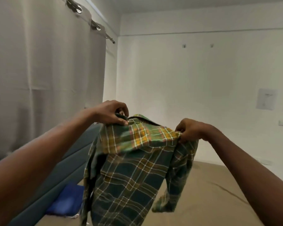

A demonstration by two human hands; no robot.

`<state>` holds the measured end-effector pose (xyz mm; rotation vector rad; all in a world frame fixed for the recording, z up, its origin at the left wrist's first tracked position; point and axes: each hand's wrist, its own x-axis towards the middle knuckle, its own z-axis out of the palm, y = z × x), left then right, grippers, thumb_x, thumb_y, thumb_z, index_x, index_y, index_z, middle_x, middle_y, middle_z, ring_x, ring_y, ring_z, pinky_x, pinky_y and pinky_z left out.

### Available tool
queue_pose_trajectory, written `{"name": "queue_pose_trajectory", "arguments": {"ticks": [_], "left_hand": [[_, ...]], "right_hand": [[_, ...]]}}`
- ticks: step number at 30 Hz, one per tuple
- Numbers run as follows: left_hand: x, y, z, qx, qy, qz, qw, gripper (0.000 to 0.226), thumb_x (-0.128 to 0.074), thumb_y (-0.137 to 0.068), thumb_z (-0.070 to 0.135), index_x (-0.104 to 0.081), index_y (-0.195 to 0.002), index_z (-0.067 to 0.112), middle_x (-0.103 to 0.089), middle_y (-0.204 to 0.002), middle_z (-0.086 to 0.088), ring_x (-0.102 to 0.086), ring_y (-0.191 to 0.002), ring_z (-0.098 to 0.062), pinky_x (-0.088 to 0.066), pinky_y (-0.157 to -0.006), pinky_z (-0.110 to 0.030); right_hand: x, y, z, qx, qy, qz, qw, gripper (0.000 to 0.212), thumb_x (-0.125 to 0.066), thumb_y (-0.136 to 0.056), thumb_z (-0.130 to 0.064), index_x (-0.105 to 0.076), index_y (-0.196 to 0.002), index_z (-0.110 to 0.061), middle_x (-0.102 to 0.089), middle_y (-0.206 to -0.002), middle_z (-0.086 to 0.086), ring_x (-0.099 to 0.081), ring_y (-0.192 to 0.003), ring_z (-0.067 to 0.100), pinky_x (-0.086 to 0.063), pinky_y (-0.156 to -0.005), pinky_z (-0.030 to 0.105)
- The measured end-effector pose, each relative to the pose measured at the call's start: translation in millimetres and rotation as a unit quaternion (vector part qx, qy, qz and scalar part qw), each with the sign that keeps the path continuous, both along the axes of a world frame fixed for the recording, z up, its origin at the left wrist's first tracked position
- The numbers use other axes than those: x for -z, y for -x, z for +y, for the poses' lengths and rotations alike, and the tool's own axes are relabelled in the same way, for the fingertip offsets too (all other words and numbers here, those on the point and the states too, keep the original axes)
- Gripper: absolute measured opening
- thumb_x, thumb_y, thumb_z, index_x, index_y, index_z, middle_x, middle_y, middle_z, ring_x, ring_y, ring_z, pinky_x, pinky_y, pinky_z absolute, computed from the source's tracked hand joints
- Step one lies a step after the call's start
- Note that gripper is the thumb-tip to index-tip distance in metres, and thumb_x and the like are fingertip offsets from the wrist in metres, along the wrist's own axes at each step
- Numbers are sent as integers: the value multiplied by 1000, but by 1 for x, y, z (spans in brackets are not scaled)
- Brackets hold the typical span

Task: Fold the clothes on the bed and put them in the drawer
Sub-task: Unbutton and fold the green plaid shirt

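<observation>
A green, navy and yellow plaid shirt hangs in the air above the bed, its back toward me and its sleeves dangling. My left hand pinches the shirt's left shoulder near the collar. My right hand grips the right shoulder. A blue garment lies crumpled on the bed at the lower left, partly hidden behind the shirt. No drawer is in view.
The bed has a tan sheet and a grey-blue padded headboard along its left side. A grey curtain hangs behind the headboard. White walls stand ahead and to the right, with papers taped up.
</observation>
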<state>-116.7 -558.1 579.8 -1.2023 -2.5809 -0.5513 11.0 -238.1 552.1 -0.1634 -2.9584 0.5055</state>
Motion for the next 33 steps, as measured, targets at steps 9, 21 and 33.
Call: {"name": "queue_pose_trajectory", "arguments": {"ticks": [9, 21, 33], "left_hand": [[60, -6, -63, -116, -37, 236, 964, 24, -78, -88, 27, -72, -111, 21, -53, -111, -5, -52, -95, -19, -56, -84, -37], [104, -24, -49, 66, -205, 97, 972, 35, -76, -90, 22, -52, -113, 32, -65, -102, 6, -65, -89, -9, -56, -78, -26], [48, -9, -78, 65, -171, 100, 978, 18, -64, -100, 13, -75, -85, 18, -67, -68, 9, -62, -60, -4, -48, -58, -15]], "right_hand": [[-32, -25, -77, 104, -10, 316, 943, 24, -68, -77, -18, -76, -99, -23, -71, -93, 3, -61, -79, 21, -44, -66, 26], [-43, -24, -62, 239, 121, 360, 894, 29, -59, -85, -6, -77, -95, -27, -74, -109, 8, -67, -102, 33, -49, -80, 31], [-31, -43, -26, 221, -6, 254, 942, 13, -69, -81, -12, -77, -81, -22, -69, -83, 4, -63, -82, 28, -48, -73, 32]]}}
